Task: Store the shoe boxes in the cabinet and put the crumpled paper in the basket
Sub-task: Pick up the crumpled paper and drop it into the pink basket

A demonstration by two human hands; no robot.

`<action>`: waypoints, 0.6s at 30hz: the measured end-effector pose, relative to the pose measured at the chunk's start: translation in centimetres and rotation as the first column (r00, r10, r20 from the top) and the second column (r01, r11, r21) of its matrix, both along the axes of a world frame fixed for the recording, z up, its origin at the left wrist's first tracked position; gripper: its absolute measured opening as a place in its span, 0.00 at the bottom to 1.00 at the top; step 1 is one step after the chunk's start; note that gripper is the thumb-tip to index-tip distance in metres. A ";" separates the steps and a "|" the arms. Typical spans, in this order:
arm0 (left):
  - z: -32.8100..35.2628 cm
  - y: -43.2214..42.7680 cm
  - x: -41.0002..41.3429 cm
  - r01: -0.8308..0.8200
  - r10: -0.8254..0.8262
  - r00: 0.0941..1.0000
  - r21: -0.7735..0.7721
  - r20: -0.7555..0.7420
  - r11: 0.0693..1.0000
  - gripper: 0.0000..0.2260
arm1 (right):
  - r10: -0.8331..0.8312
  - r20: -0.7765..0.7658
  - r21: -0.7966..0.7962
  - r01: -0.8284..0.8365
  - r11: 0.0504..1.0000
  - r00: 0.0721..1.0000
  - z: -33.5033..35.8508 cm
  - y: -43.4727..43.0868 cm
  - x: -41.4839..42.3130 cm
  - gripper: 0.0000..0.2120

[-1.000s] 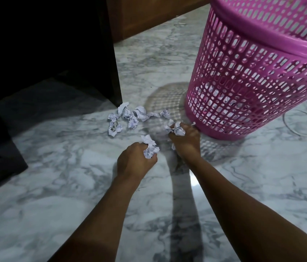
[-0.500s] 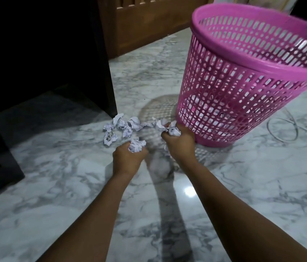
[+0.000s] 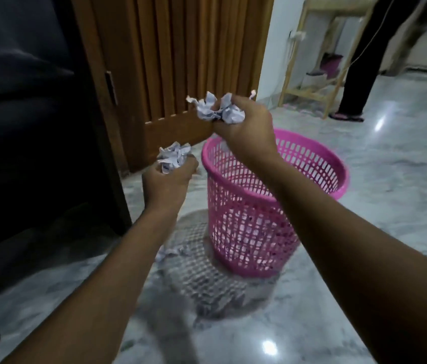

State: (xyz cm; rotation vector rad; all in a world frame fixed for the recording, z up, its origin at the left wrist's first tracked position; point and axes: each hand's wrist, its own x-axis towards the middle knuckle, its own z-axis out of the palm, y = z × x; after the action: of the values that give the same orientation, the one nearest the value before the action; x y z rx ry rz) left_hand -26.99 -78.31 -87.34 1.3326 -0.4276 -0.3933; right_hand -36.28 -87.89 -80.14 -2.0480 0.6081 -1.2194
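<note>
At your nine o'clock stands a dark cabinet [image 3: 36, 132]. Your left hand [image 3: 169, 181] is curled round a wad of crumpled paper [image 3: 173, 156], held in the air at nine o'clock of the pink basket [image 3: 246, 227]. Below that hand, a few loose scraps [image 3: 173, 252] lie on the marble floor [image 3: 377, 232] near the basket's foot. A wooden door [image 3: 181, 61] fills your twelve o'clock. Your right hand [image 3: 245, 128] grips a bigger bunch of paper [image 3: 216, 110], raised above the basket's rim at its eleven o'clock. The basket stands upright; what lies inside you cannot tell. At two o'clock are a wooden rack [image 3: 312, 93] and a standing person [image 3: 359, 61].
</note>
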 end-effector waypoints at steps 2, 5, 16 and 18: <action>2.8 -2.4 -1.4 0.048 -0.048 0.999 -0.009 0.012 0.999 0.08 | -0.091 -0.047 0.014 0.092 0.996 0.995 0.6 -3.9 -2.8 0.03; 5.9 -6.6 -4.2 0.159 -0.157 0.987 0.045 -0.032 0.986 0.07 | -0.164 -0.154 0.152 0.188 0.970 0.974 -1.0 -9.0 -6.2 0.02; 0.4 -16.1 -4.2 0.140 -0.549 0.798 0.809 0.250 0.571 0.34 | -0.055 -0.455 0.405 0.261 0.876 0.889 -5.7 -13.7 -10.1 0.33; 0.6 -15.3 -3.3 0.045 -0.681 0.648 0.875 0.341 0.481 0.35 | -0.052 -0.482 0.395 0.270 0.878 0.875 -5.3 -13.9 -10.2 0.34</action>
State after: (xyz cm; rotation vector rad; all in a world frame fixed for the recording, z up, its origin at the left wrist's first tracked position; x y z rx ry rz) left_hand -30.31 -93.65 -86.78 2.3353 -1.3254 -0.5293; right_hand -46.50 -101.82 -85.47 -1.8975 1.1955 -0.5799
